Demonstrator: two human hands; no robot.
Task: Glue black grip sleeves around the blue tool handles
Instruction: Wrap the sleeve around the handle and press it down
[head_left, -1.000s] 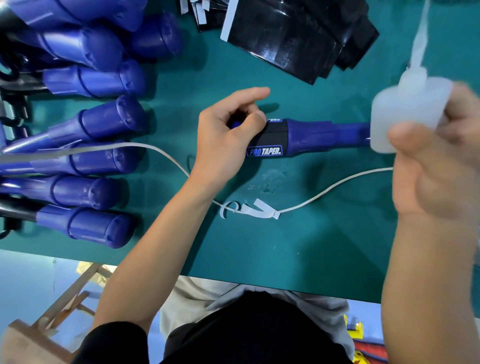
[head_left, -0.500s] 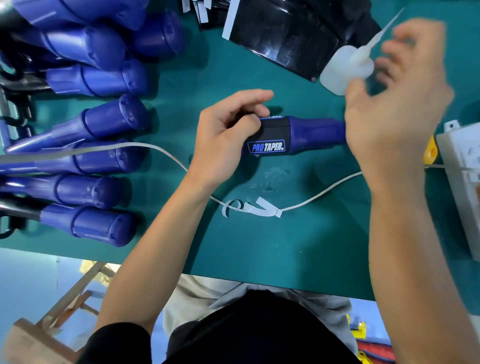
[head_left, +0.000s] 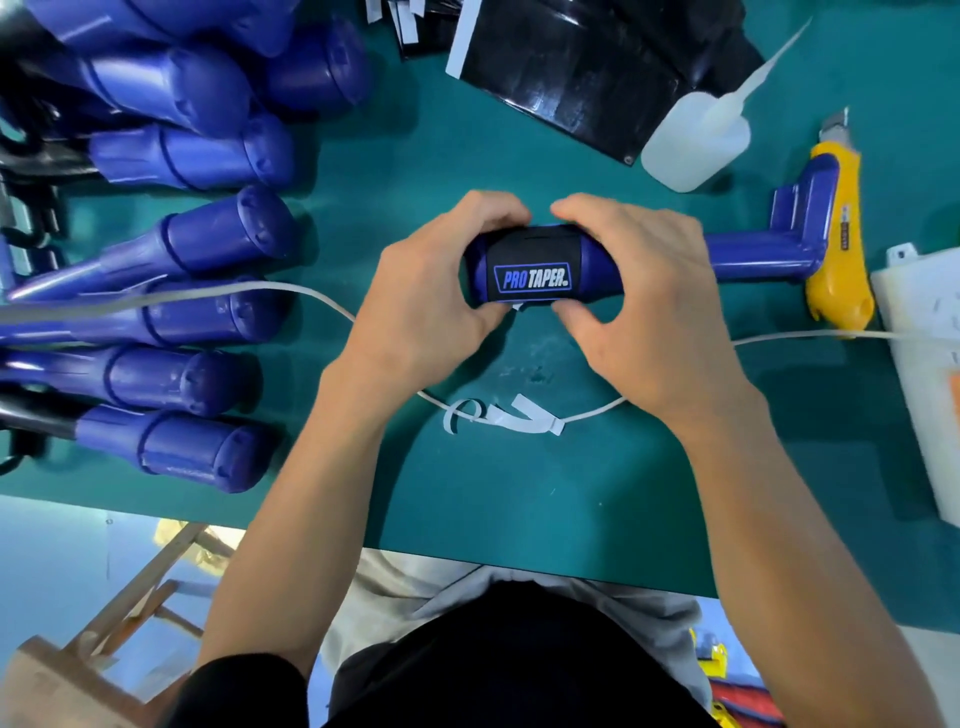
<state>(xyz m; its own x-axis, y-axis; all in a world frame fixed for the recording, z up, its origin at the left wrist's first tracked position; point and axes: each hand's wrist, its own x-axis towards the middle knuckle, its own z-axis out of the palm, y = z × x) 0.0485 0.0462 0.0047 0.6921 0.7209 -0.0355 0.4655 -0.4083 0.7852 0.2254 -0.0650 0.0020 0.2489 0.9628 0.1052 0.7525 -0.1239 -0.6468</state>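
A blue tool handle (head_left: 748, 257) lies across the middle of the green mat, its thick end wrapped in a black grip sleeve (head_left: 532, 270) printed PRO TAPER. My left hand (head_left: 421, 301) grips the sleeved end from the left, fingers curled over the top and thumb underneath. My right hand (head_left: 644, 306) grips the same sleeve from the right in the same way. A clear glue bottle (head_left: 696, 143) with a long nozzle lies on the mat behind, touched by neither hand. A stack of black sleeve sheets (head_left: 582, 67) lies at the back.
Several bare blue handles (head_left: 208, 244) are piled on the left. A yellow utility knife (head_left: 839, 244) lies at the right, beside a white box (head_left: 924, 364). A white strip (head_left: 260, 291) runs across the mat, with curled paper backing (head_left: 509, 418) near me. The mat's front edge (head_left: 519, 558) is close.
My right hand put the glue bottle down at the back right and came onto the sleeve. My left hand shifted its grip around the sleeved end.
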